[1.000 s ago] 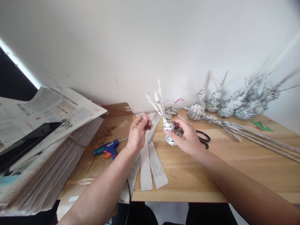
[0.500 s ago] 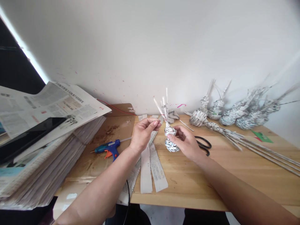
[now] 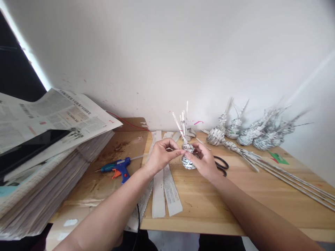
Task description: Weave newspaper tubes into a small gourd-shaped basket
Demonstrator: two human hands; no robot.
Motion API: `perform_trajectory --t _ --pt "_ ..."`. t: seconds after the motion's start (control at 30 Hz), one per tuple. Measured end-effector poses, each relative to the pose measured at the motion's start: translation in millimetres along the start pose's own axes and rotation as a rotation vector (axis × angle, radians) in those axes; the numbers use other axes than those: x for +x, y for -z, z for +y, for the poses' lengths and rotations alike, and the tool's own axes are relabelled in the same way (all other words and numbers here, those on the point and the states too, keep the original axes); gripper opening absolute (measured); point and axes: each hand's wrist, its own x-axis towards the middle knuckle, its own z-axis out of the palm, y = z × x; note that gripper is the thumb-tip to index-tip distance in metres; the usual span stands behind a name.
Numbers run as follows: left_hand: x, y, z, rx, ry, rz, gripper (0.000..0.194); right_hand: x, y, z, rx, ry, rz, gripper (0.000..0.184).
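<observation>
A small gourd [image 3: 188, 163] woven from rolled newspaper strips stands upright between my hands, several white paper sticks [image 3: 184, 125] rising from its top. My right hand [image 3: 204, 161] is closed round its right side, thumb across the front at the narrow waist. From the left, my left hand [image 3: 164, 154] reaches in with thumb and fingers pinched at the same waist, the thumb tip touching the gourd beside my right thumb. Part of the gourd's waist is hidden behind the fingers. Black-handled scissors [image 3: 222, 165] lie just right of my right hand, their blades out of sight.
Paper strips [image 3: 158, 195] lie on the wooden table [image 3: 204, 205]. Left are a blue glue gun [image 3: 120, 168] on cardboard and a tall newspaper stack [image 3: 60, 181] with a black phone-like slab [image 3: 31, 148]. More woven gourds [image 3: 216, 135] and long paper sticks [image 3: 288, 170] lie right.
My left hand has moved right and down from beside the gourd to its waist, and its fingertips now touch it. My right hand keeps its hold. The view has shifted slightly.
</observation>
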Motion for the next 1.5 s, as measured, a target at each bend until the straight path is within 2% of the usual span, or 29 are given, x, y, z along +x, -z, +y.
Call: perform_trajectory --t 0.2,0.3,0.7,1.0,1.27,1.4,1.5 --pt "-6.1 -5.7 4.9 -0.017 0.047 -0.151 0.046 7.2 4.6 10.7 -0.066 -0.009 0.081 0.047" --pt "-7.4 -7.1 7.1 -0.008 0.05 -0.18 0.049 8.5 4.0 8.5 -0.084 0.005 0.088 0.047" --pt "-10.2 -8.0 5.4 0.136 0.008 -0.244 0.053 12.1 0.6 13.2 -0.113 0.058 0.093 0.045" --pt "-15.0 -14.1 6.2 0.156 -0.003 -0.298 0.054 13.9 -2.6 19.9 -0.175 0.049 0.077 0.042" --pt "-16.9 -12.7 7.1 0.134 0.039 -0.299 0.043 13.9 -7.1 23.1 -0.212 0.059 0.109 0.04" --pt "-17.4 -13.4 13.2 0.111 0.022 -0.309 0.038 13.2 -7.2 21.5 -0.281 0.08 0.099 0.038" --pt "-21.1 -16.8 27.1 0.099 0.026 -0.322 0.038 14.1 -5.5 19.2 -0.302 0.073 0.087 0.035"
